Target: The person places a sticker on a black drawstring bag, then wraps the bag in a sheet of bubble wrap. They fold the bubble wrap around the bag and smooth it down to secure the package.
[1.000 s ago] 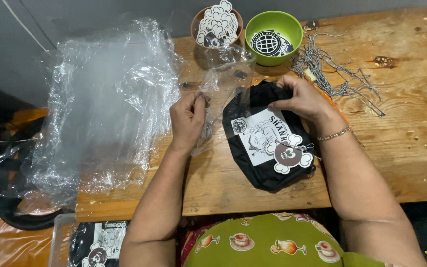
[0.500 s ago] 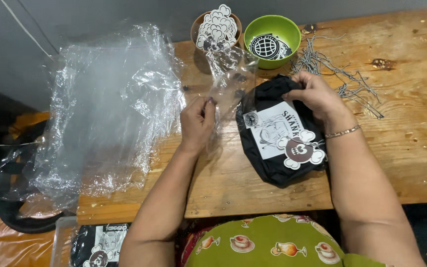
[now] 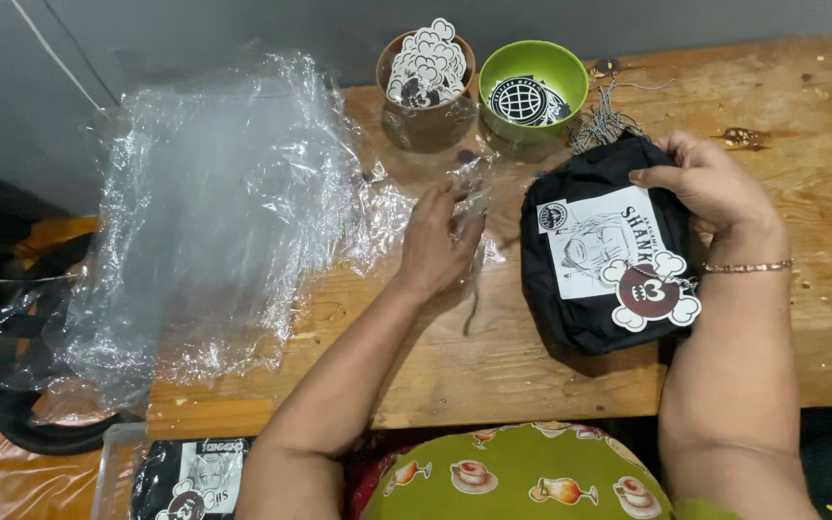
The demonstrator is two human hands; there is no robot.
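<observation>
Black pouch (image 3: 601, 260) under right hand (image 3: 705, 183)

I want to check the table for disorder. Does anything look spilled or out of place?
Nothing is spilled. The clear plastic bags lie crumpled and hang over the wooden table edge; thin metal chains sit tangled beside the green bowl.

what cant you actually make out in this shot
- Head view: the lower right side of the black pouch lies behind the right hand and its forearm.
- Head view: the clear plastic bag at the left hand is see-through and crumpled; its outline is unclear.
- Head view: the inside of the brown cup is hidden by the card cut-outs.
- Head view: a second pouch is cut off by the bottom edge.
</observation>
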